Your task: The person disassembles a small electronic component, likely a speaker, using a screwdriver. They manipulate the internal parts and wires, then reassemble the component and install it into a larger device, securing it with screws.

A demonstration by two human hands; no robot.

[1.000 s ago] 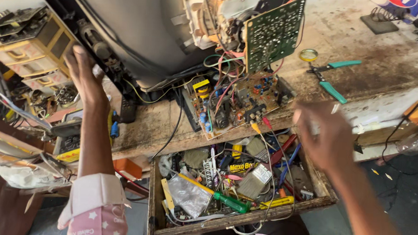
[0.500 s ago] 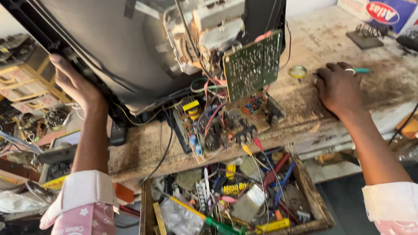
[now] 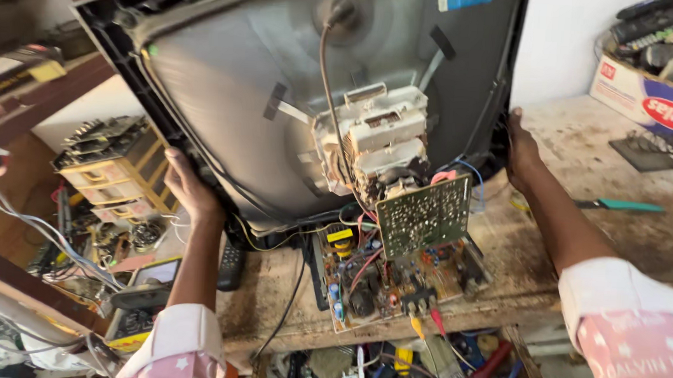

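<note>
Workbench (image 3: pixel 645 231): picture tube (image 3: pixel 280 92) neck-first toward camera.

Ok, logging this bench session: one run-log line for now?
left hand: grips tube frame | right hand: on frame's other edge | circuit board: hanging by wires

The left hand (image 3: pixel 190 190) and right hand (image 3: pixel 522 150) grip the two sides of the big tube (image 3: pixel 280 92). Between them the white coil block (image 3: pixel 374 141), green board (image 3: pixel 422 215) and loose wires (image 3: pixel 363 261) fill the way. Right of the right hand, the bench (image 3: pixel 588 142) is bare up to the teal-handled tool (image 3: pixel 623 205).
</note>
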